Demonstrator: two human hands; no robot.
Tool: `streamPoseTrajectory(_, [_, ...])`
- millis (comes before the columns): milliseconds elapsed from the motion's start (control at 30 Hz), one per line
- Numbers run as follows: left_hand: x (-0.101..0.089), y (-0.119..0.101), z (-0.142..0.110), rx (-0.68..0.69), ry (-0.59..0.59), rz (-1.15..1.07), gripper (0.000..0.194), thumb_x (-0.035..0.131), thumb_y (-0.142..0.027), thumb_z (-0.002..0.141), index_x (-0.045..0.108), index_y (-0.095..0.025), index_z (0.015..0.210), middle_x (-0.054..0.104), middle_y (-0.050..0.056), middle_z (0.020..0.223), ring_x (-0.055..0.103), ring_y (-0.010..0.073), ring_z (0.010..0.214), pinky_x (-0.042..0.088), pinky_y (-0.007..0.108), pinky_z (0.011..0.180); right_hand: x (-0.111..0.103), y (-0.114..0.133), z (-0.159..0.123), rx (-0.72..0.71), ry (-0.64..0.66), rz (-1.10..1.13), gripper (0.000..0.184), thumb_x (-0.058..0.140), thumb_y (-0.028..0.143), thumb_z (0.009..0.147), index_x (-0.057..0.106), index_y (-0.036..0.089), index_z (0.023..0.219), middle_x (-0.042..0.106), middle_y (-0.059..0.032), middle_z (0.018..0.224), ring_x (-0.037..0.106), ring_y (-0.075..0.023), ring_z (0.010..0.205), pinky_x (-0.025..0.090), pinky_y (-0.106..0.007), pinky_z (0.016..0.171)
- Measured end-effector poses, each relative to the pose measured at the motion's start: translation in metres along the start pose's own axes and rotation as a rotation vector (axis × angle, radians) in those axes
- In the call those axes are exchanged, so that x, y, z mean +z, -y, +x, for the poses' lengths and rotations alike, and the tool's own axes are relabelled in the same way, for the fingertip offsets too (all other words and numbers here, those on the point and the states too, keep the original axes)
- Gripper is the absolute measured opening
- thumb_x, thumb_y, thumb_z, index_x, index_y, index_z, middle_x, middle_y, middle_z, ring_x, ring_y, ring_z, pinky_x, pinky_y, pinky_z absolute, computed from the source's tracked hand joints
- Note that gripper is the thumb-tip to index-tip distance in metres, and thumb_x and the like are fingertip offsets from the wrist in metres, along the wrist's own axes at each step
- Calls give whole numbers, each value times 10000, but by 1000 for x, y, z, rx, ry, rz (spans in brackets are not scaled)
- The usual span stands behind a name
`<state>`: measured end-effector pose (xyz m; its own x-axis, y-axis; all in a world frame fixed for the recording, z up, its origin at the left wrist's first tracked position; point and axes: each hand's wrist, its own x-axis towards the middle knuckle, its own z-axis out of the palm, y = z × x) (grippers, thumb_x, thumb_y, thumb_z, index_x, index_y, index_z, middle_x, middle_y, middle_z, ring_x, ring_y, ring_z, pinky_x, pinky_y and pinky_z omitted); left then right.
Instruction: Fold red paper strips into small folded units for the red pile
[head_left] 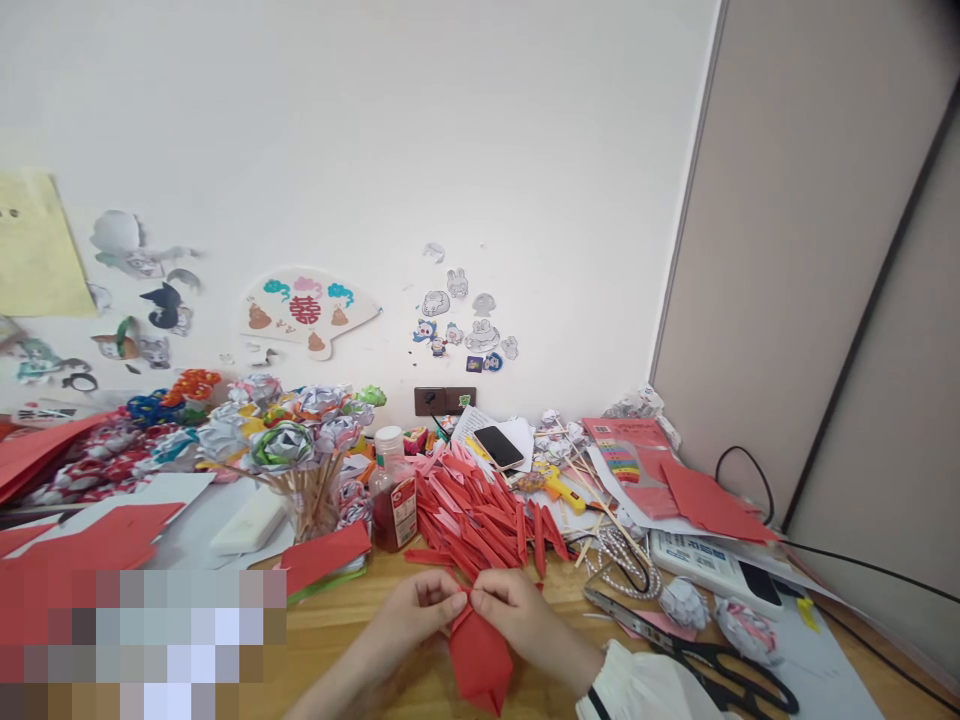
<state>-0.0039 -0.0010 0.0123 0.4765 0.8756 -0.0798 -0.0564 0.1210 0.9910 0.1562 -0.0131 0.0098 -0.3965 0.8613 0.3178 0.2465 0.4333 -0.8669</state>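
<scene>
A folded piece of red paper point(480, 655) is held between both hands at the front of the wooden table. My left hand point(427, 612) pinches its upper left edge with thumb and fingers. From the other side my right hand point(517, 612) pinches the same top end, the two thumbs almost meeting. The paper's lower part hangs toward me and ends in a point. Just beyond my fingers lies a heap of folded red paper strips point(476, 510). Right of my right hand are large black-handled scissors point(697, 650).
A bottle of red liquid point(393, 495) and a holder of paper flowers on sticks point(311, 505) stand left of the heap. Farther right lie a phone point(499, 447), a yellow glue gun point(562, 488), a coiled cord point(619, 562) and crumpled paper flowers point(684, 603). The lower left corner is pixelated.
</scene>
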Motion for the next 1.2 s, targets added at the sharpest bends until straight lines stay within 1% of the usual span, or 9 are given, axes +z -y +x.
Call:
streamPoseTrajectory(133, [-2, 2, 2, 10, 2, 34, 333, 681, -403, 536, 510, -122, 588, 515, -49, 497, 445, 59, 449, 362, 182, 453, 0, 0, 0, -5, 23, 20, 297, 412, 316, 777, 362, 160, 529, 340, 48, 531, 326, -75, 514, 239, -187, 468])
streamPoseTrajectory(300, [-2, 0, 1, 0, 0, 81, 351, 679, -424, 519, 512, -122, 584, 519, -50, 483, 464, 68, 420, 389, 200, 437, 0, 0, 0, -9, 20, 4, 281, 411, 280, 776, 363, 155, 529, 347, 51, 529, 326, -69, 514, 238, -180, 465])
streamPoseTrajectory(500, [2, -5, -1, -5, -41, 141, 370, 680, -447, 487, 501, -130, 556, 505, -61, 453, 467, 75, 395, 397, 210, 426, 0, -3, 0, -25, 15, -29, 272, 418, 253, 766, 367, 155, 518, 346, 55, 515, 332, -67, 505, 232, -182, 459])
streamPoseTrajectory(700, [6, -7, -2, 53, -94, 249, 343, 653, -437, 518, 482, -140, 529, 486, -65, 398, 451, 75, 370, 333, 189, 406, 2, -4, 1, -36, 8, -57, 276, 424, 214, 747, 342, 160, 489, 341, 56, 502, 332, -67, 497, 230, -181, 456])
streamPoseTrajectory(800, [8, -6, -3, 27, -67, 310, 319, 651, -419, 520, 497, -141, 554, 492, -65, 399, 461, 85, 366, 336, 194, 404, 2, -5, 1, -51, 14, -89, 281, 432, 185, 734, 325, 159, 476, 328, 60, 491, 320, -63, 486, 218, -182, 448])
streamPoseTrajectory(900, [10, -5, -4, 5, -45, 366, 286, 611, -408, 565, 474, -157, 557, 461, -79, 379, 439, 80, 330, 305, 181, 361, 1, -6, 1, -56, 18, -105, 275, 438, 171, 728, 326, 157, 477, 327, 62, 488, 315, -60, 481, 208, -182, 443])
streamPoseTrajectory(1033, [10, -1, -5, 54, -70, 417, 225, 559, -346, 625, 444, -166, 554, 428, -95, 375, 421, 67, 316, 274, 162, 339, 1, -7, 1, -29, 2, -81, 268, 438, 213, 741, 350, 157, 494, 326, 61, 495, 313, -63, 483, 208, -181, 437])
streamPoseTrajectory(1133, [10, 1, -5, 46, -41, 440, 196, 580, -288, 605, 439, -164, 548, 449, -91, 376, 452, 74, 339, 297, 160, 355, 1, -7, 1, -15, 7, -61, 285, 438, 263, 755, 369, 154, 500, 328, 58, 501, 312, -65, 486, 214, -181, 436])
streamPoseTrajectory(1200, [10, 1, -5, 27, -48, 409, 221, 590, -303, 595, 424, -171, 533, 447, -92, 363, 445, 75, 325, 299, 162, 342, 0, -7, 1, -7, 0, -49, 310, 436, 305, 764, 379, 152, 501, 321, 56, 502, 311, -66, 491, 220, -181, 439])
